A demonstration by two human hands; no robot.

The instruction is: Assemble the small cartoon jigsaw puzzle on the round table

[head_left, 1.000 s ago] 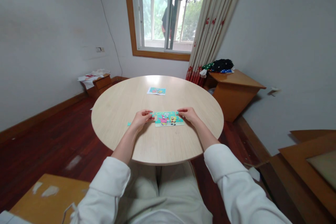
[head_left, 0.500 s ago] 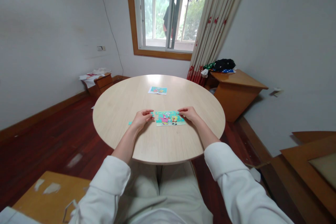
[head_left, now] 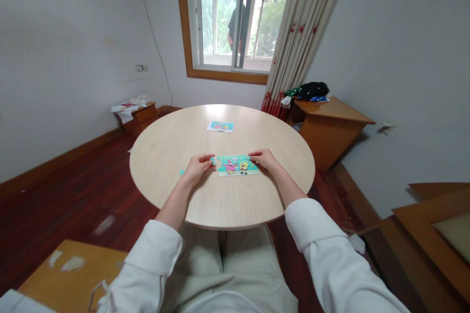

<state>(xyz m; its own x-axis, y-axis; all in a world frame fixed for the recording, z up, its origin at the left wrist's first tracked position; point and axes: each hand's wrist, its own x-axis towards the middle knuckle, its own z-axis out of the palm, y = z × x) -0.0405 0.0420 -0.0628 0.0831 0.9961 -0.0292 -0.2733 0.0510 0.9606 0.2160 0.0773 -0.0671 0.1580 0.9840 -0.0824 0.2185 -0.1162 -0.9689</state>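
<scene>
A colourful cartoon jigsaw puzzle (head_left: pixel 238 166) lies flat on the round wooden table (head_left: pixel 235 200), a gap showing at its upper left corner. Just left of it, my left hand (head_left: pixel 198 166) pinches a small teal puzzle piece (head_left: pixel 213 161) between thumb and fingertips, slightly apart from the puzzle. My right hand (head_left: pixel 263 157) has its fingers closed at the puzzle's upper right corner; the fingertips partly cover that corner. Another small teal puzzle piece (head_left: pixel 181 172) shows beside my left wrist, partly hidden by it.
Farther back on the table lies a picture sheet (head_left: pixel 221 126) with similar cartoon figures. A wooden cabinet (head_left: pixel 330 117) with dark cloths (head_left: pixel 312 91) stands at the right behind the table. Low furniture with papers (head_left: pixel 134 105) is at the left. A person (head_left: pixel 237 27) is visible beyond the window.
Hardly anything differs. My left hand has shifted very slightly with the puzzle piece still in its fingers; the puzzle and my right hand keep their places.
</scene>
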